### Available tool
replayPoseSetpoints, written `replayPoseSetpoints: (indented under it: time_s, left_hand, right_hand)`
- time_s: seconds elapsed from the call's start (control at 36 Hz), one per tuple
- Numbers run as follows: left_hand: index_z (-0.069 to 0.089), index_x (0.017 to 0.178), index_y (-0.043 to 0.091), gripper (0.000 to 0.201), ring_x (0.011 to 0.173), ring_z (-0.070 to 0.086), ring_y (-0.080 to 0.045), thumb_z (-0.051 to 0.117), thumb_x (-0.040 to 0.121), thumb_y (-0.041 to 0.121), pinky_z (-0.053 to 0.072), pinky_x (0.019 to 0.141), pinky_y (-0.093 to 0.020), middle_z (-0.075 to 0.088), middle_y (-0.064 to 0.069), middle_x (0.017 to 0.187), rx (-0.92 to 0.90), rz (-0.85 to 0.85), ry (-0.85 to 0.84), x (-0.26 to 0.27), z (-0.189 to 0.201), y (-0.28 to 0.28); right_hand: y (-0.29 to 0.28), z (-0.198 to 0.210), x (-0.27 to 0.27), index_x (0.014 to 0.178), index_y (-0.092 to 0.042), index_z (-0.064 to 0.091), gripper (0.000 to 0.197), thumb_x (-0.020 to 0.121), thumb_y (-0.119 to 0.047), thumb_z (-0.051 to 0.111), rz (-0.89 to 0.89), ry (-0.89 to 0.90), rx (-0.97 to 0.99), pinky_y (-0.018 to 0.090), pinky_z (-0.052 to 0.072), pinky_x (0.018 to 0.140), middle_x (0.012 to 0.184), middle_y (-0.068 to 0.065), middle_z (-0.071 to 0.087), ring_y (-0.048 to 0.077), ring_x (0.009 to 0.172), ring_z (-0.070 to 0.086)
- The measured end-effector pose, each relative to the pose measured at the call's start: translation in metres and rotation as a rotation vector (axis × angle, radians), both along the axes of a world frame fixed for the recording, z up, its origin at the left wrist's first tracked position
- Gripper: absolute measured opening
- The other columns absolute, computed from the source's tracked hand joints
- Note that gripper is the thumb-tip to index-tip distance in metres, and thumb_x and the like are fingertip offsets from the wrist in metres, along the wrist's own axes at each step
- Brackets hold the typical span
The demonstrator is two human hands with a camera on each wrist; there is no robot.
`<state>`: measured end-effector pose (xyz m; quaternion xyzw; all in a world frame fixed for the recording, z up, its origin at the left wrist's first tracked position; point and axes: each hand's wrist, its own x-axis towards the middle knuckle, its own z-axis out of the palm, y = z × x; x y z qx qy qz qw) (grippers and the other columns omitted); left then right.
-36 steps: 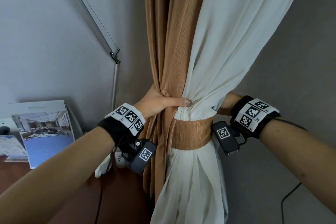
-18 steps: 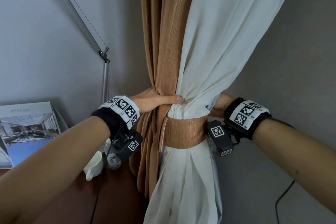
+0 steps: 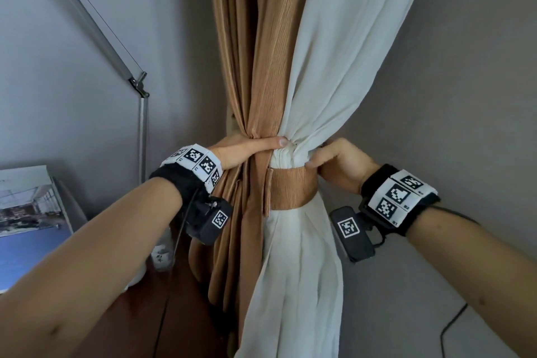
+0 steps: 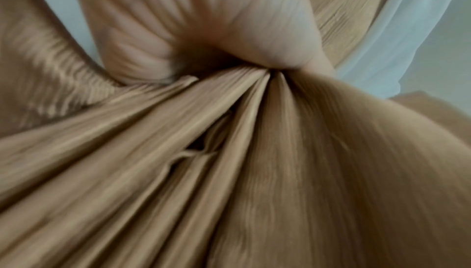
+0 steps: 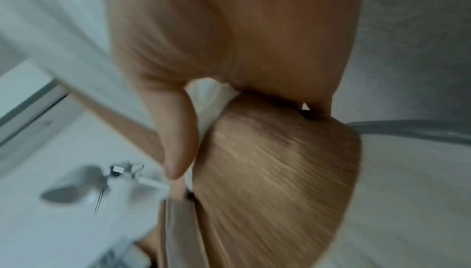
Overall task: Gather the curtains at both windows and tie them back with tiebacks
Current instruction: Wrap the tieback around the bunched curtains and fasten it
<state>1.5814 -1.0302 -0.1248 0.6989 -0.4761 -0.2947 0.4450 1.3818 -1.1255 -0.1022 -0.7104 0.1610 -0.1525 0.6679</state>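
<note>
A tan curtain (image 3: pixel 261 67) and a white sheer curtain (image 3: pixel 343 61) hang gathered into one bundle. A tan tieback band (image 3: pixel 293 187) circles the bundle below the pinch point. My left hand (image 3: pixel 250 148) grips the bundle from the left just above the band, thumb across the front. In the left wrist view the left hand (image 4: pixel 229 30) closes on tan curtain folds (image 4: pixel 229 151). My right hand (image 3: pixel 337 161) grips the bundle from the right at the band's top edge, thumb on the band. The right wrist view shows my thumb (image 5: pixel 175 137) against the tieback (image 5: pixel 275 181).
A silver lamp arm (image 3: pixel 87 20) slants along the grey wall at left. A booklet (image 3: pixel 26 227) leans at the far left on a dark wooden desk (image 3: pixel 180 328). A black cable (image 3: pixel 453 325) trails at lower right. A window frame (image 5: pixel 30 103) appears in the right wrist view.
My right hand has come forward from behind the bundle and now shows at the band's top right edge. The view shifted right, the booklet sliding left. My left hand keeps its grip.
</note>
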Motion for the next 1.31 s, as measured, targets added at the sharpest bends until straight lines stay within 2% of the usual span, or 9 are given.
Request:
replayPoseSetpoints:
  time_s: [0.11, 0.28, 0.44, 0.58, 0.75, 0.92, 0.97, 1.08, 1.31]
  left_hand:
    - [0.052, 0.138, 0.026, 0.099, 0.118, 0.06, -0.008, 0.077, 0.055, 0.075, 0.041, 0.109, -0.036, 0.065, 0.01, 0.128, -0.038, -0.04, 0.044, -0.015, 0.006, 0.003]
    - [0.047, 0.143, 0.026, 0.105, 0.127, 0.053, -0.01, 0.07, 0.056, 0.081, 0.032, 0.115, -0.038, 0.058, 0.008, 0.138, 0.1, -0.113, 0.081, -0.023, 0.013, 0.01]
    - [0.049, 0.142, 0.027, 0.111, 0.128, 0.052, -0.015, 0.061, 0.052, 0.091, 0.033, 0.115, -0.04, 0.056, 0.003, 0.14, 0.173, -0.048, 0.016, -0.026, 0.015, 0.019]
    - [0.05, 0.141, 0.031, 0.121, 0.127, 0.052, -0.017, 0.05, 0.042, 0.102, 0.034, 0.113, -0.041, 0.054, 0.006, 0.141, 0.239, 0.054, -0.095, -0.026, 0.009, 0.014]
    - [0.048, 0.142, 0.028, 0.106, 0.134, 0.045, -0.017, 0.061, 0.056, 0.089, 0.027, 0.117, -0.042, 0.051, 0.003, 0.145, 0.249, -0.034, -0.023, -0.017, 0.01, 0.024]
    - [0.064, 0.107, -0.005, 0.046, 0.089, 0.064, -0.031, 0.079, 0.066, 0.011, 0.054, 0.077, -0.03, 0.064, -0.023, 0.105, 0.364, -0.148, 0.085, 0.001, 0.007, 0.035]
    - [0.059, 0.117, 0.0, 0.049, 0.097, 0.064, -0.03, 0.071, 0.07, -0.009, 0.056, 0.086, -0.038, 0.065, -0.017, 0.108, 0.376, -0.033, -0.057, 0.002, 0.004, 0.038]
    - [0.054, 0.121, 0.01, 0.04, 0.103, 0.056, -0.018, 0.065, 0.083, 0.002, 0.046, 0.092, -0.029, 0.06, 0.002, 0.107, 0.354, 0.046, -0.396, -0.005, 0.005, 0.037]
    - [0.058, 0.095, 0.001, 0.016, 0.092, 0.062, -0.034, 0.044, 0.088, 0.0, 0.047, 0.074, -0.034, 0.065, -0.016, 0.099, 0.232, 0.229, -0.667, -0.023, -0.011, 0.051]
  right_hand:
    - [0.008, -0.006, 0.003, 0.117, -0.012, 0.064, 0.053, 0.07, 0.007, 0.079, -0.007, 0.07, -0.299, 0.008, 0.048, 0.086, 0.111, -0.006, 0.07, -0.003, 0.103, 0.065]
    - [0.014, -0.035, 0.026, 0.122, -0.016, 0.064, 0.083, 0.047, -0.025, 0.098, -0.185, 0.024, -0.368, 0.03, 0.046, 0.106, 0.117, -0.005, 0.07, 0.006, 0.115, 0.062]
    - [0.015, -0.064, 0.055, 0.13, -0.033, 0.049, 0.14, 0.004, -0.093, 0.067, -0.584, 0.24, -0.617, 0.044, 0.04, 0.109, 0.127, -0.007, 0.051, 0.017, 0.127, 0.046]
    - [0.032, -0.052, 0.054, 0.144, -0.023, 0.032, 0.152, 0.01, -0.09, 0.06, -0.775, 0.359, -0.742, 0.056, 0.02, 0.114, 0.141, -0.002, 0.037, 0.023, 0.137, 0.029]
    - [0.015, -0.06, 0.063, 0.11, -0.035, 0.057, 0.112, 0.015, -0.094, 0.06, -0.795, 0.29, -0.715, 0.046, 0.047, 0.099, 0.109, -0.013, 0.061, 0.012, 0.107, 0.06]
    - [-0.007, -0.068, 0.063, 0.108, -0.032, 0.058, 0.121, 0.006, -0.097, 0.062, -0.761, 0.276, -0.61, 0.035, 0.055, 0.089, 0.096, -0.019, 0.066, 0.007, 0.094, 0.065]
    - [-0.009, -0.069, 0.061, 0.108, -0.032, 0.059, 0.119, 0.007, -0.095, 0.064, -0.759, 0.264, -0.591, 0.032, 0.056, 0.088, 0.096, -0.02, 0.067, 0.005, 0.093, 0.066]
    - [-0.011, -0.07, 0.062, 0.109, -0.032, 0.059, 0.12, 0.008, -0.095, 0.065, -0.751, 0.258, -0.573, 0.032, 0.055, 0.09, 0.098, -0.022, 0.067, 0.003, 0.094, 0.065]
    - [0.0, -0.063, 0.057, 0.108, -0.034, 0.06, 0.11, 0.013, -0.09, 0.07, -0.727, 0.244, -0.562, 0.032, 0.053, 0.092, 0.1, -0.021, 0.066, 0.005, 0.096, 0.064]
